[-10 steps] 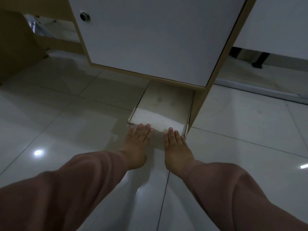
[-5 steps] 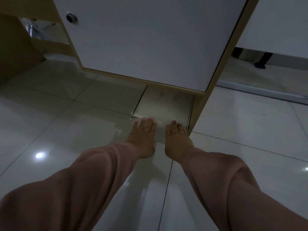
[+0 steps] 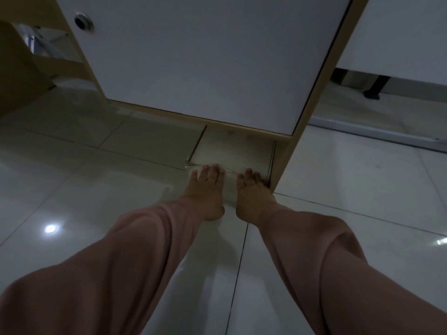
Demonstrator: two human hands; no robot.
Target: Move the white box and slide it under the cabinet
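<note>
A flat white box lies on the tiled floor, most of it under the white-fronted cabinet. Only its near strip shows below the cabinet's wooden bottom edge. My left hand lies flat, fingers spread, with the fingertips on the box's near edge. My right hand presses the same edge just to the right, close to the cabinet's wooden side panel. Both arms wear pink sleeves. Neither hand grips the box.
Glossy white floor tiles spread to the left and right. A round lock sits on the cabinet door. A wooden frame stands at the far left. A dark furniture leg shows at the back right.
Both hands have moved forward with the box, which has slid further under the cabinet; less of its top shows now.
</note>
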